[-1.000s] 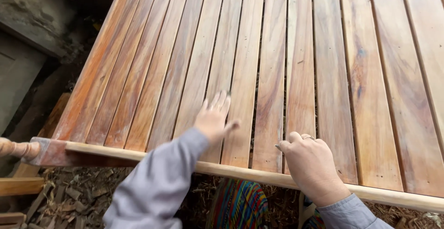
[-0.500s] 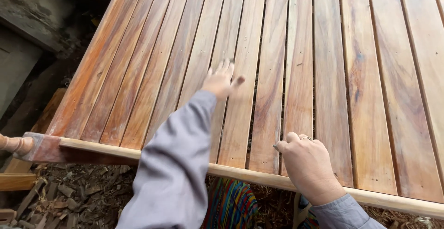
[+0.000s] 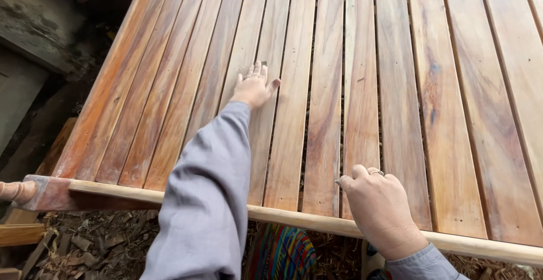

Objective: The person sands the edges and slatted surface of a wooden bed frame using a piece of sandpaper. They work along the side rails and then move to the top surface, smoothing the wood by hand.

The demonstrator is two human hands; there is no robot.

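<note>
From the head camera, a slatted wooden frame [image 3: 339, 87] is filling most of the view, sitting above ground strewn with wood shavings [image 3: 96, 246]. Its slats are long, narrow, flat boards of reddish-brown wood with streaky darker grain and a smooth, slightly glossy face; thin dark gaps are showing between them. Their long axis is running away from the person, from the near edge toward the top of the view, fanning out a little with perspective. A paler, rounded rail [image 3: 305, 220] is crossing the near ends of the slats, lying left to right, and ending at the left in a turned, knob-shaped post end [image 3: 17, 191].

The left hand [image 3: 254, 87] is reaching far out over the slats in a grey sleeve [image 3: 209, 201], lying flat with fingers spread and pressing palm-down on the wood; it is gripping nothing. The right hand [image 3: 382, 212] is resting on the near rail, loosely curled with knuckles up and a ring on one finger; whether it is clasping anything underneath I cannot tell. A striped, many-coloured cloth [image 3: 283, 254] is showing below the rail.
</note>
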